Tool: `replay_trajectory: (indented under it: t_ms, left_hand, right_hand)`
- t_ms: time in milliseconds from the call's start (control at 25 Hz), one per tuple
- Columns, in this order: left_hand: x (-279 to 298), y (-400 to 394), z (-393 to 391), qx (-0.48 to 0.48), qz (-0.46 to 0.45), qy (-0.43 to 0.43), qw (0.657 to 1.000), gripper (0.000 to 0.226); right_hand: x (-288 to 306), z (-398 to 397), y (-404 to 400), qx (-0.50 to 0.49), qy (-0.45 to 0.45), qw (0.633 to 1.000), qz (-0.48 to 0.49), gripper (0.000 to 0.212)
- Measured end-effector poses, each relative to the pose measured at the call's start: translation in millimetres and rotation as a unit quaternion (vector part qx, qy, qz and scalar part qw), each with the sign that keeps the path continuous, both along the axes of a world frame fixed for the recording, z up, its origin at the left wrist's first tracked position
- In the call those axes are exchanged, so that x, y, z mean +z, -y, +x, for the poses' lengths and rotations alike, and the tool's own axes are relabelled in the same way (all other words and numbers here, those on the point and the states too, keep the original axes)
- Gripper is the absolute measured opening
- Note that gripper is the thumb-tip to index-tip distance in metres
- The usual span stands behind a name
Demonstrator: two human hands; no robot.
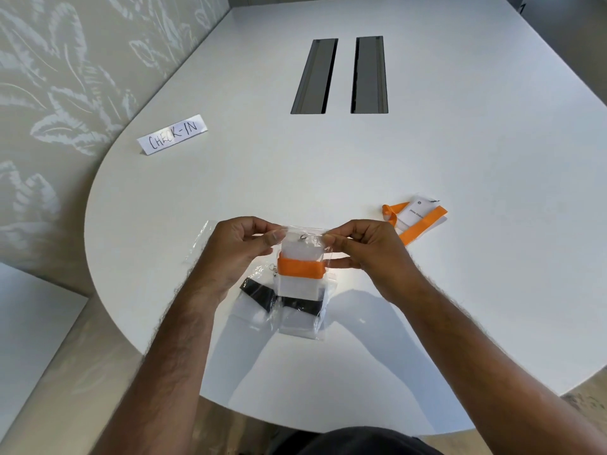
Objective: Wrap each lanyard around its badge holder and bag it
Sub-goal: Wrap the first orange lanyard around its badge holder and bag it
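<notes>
I hold a clear plastic bag [300, 254] upright above the table. Inside it is a white badge holder with an orange lanyard [300, 269] wrapped around its middle. My left hand [236, 247] pinches the bag's top left edge, and my right hand [364, 247] pinches the top right edge. Under the bag lie bagged badge holders wrapped in black lanyards [285, 303]. An unbagged badge holder [415, 213] with a loose orange lanyard [423, 228] lies to the right on the table.
The white table [394, 159] has two dark cable slots [340, 75] at the far middle. A paper sign reading CHECK-IN [172, 134] stands at the far left. An empty clear bag [198, 239] lies left of my left hand.
</notes>
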State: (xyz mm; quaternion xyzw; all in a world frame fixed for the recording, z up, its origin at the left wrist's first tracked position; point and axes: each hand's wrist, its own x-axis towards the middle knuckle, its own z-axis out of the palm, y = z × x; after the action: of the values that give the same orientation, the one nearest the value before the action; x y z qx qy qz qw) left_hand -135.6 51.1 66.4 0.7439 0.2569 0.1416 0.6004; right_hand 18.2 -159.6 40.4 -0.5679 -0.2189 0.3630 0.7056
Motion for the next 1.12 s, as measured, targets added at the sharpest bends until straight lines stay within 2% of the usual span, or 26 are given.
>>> replay_trajectory:
  t_ms: [120, 160, 280, 360, 480, 600, 800, 960, 1120]
  left_hand:
    - [-7, -8, -15, -0.003, -0.065, 0.013, 0.998, 0.007]
    - [-9, -10, -19, 0.0, -0.079, 0.009, 0.997, 0.007]
    - [-19, -17, -30, 0.021, -0.109, -0.004, 0.994, 0.027]
    - [-27, -22, -36, 0.038, -0.106, -0.018, 0.993, 0.028]
    - [-41, -28, -41, 0.058, -0.078, -0.053, 0.994, 0.025]
    - [-51, -32, -41, 0.067, -0.064, -0.074, 0.993, 0.029]
    - [-57, -31, -38, 0.085, 0.014, -0.115, 0.99, 0.038]
    - [-61, -30, -36, 0.086, 0.074, -0.119, 0.986, 0.031]
    - [-60, -28, -35, 0.094, 0.106, -0.118, 0.983, 0.036]
  right_hand:
    - [-13, -20, -18, -0.003, -0.036, 0.999, 0.006, 0.005]
    - [-17, -26, -24, -0.002, -0.046, 0.999, 0.002, 0.005]
    - [-28, -40, -36, 0.005, -0.073, 0.997, -0.018, 0.009]
    - [-33, -48, -42, 0.008, -0.072, 0.997, -0.033, 0.01]
    - [-37, -55, -47, 0.016, -0.022, 0.998, -0.062, 0.014]
    - [-38, -56, -50, 0.03, 0.074, 0.99, -0.114, 0.015]
    - [-41, -58, -51, 0.059, 0.244, 0.945, -0.21, 0.023]
    - [-43, -60, -52, 0.059, 0.274, 0.934, -0.223, 0.038]
    - [-43, -61, -51, 0.058, 0.259, 0.94, -0.216, 0.049]
